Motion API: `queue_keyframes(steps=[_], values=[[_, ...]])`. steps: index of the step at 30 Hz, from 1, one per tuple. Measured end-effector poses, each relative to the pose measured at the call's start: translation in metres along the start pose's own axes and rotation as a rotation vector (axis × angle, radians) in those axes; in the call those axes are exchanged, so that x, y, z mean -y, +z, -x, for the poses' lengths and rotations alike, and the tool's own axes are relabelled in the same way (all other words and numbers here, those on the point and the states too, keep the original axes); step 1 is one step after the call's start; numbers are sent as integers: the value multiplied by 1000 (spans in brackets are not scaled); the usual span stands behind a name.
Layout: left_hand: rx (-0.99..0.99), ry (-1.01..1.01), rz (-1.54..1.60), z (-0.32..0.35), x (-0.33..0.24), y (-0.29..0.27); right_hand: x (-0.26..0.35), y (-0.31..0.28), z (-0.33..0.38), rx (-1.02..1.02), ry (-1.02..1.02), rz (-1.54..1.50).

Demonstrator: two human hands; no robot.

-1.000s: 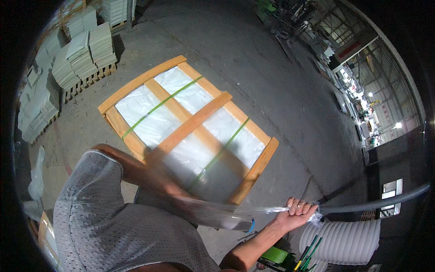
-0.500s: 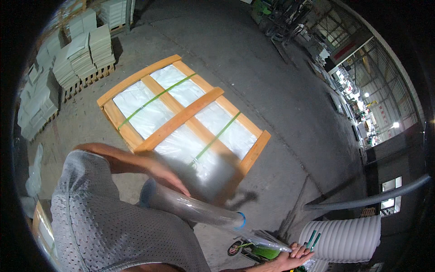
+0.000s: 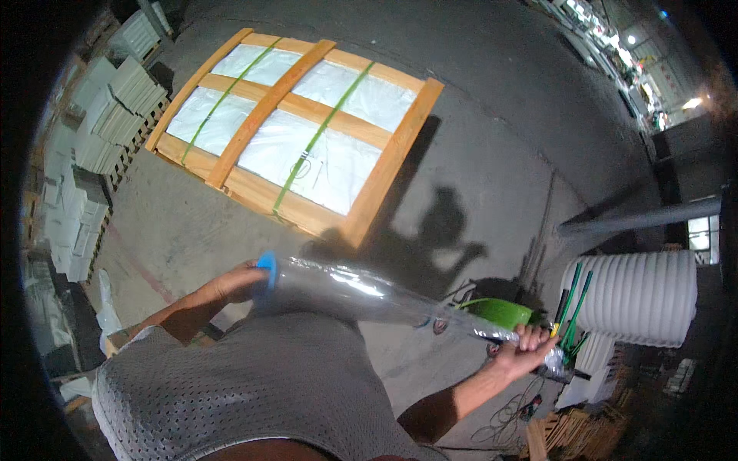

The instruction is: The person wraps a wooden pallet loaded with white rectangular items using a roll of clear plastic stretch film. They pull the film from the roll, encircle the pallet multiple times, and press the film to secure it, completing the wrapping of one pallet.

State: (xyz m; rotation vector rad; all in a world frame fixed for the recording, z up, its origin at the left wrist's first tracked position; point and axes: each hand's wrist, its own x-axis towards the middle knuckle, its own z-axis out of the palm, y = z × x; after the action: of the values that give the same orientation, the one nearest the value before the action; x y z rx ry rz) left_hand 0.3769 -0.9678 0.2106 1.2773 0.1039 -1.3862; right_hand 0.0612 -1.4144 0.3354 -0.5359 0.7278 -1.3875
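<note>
My left hand (image 3: 234, 283) and right hand (image 3: 525, 347) grip the stretch-film roll (image 3: 369, 296) at mid-frame; I should keep it level and taut.

Open concrete floor (image 3: 492, 154) lies ahead, between the strapped wooden crate (image 3: 296, 127) and the grey pole (image 3: 638, 219). Roll of clear film (image 3: 369, 296) spans across the body, from left hand (image 3: 242, 280) to right hand (image 3: 523, 349). Right side crowded: white corrugated roll (image 3: 638, 296), green-handled tools (image 3: 573, 311), green object (image 3: 500, 311). Left side blocked by stacked white blocks (image 3: 108, 115).
</note>
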Motion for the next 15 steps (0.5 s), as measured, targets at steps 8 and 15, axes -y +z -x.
queue_keyframes(steps=[8,15], values=[[-61,-18,-150,-47,-7,35,-92,-62,-51,-106,282,457],[84,-58,-184,-105,-15,53,-162,-127,-78,-116,358,1244]])
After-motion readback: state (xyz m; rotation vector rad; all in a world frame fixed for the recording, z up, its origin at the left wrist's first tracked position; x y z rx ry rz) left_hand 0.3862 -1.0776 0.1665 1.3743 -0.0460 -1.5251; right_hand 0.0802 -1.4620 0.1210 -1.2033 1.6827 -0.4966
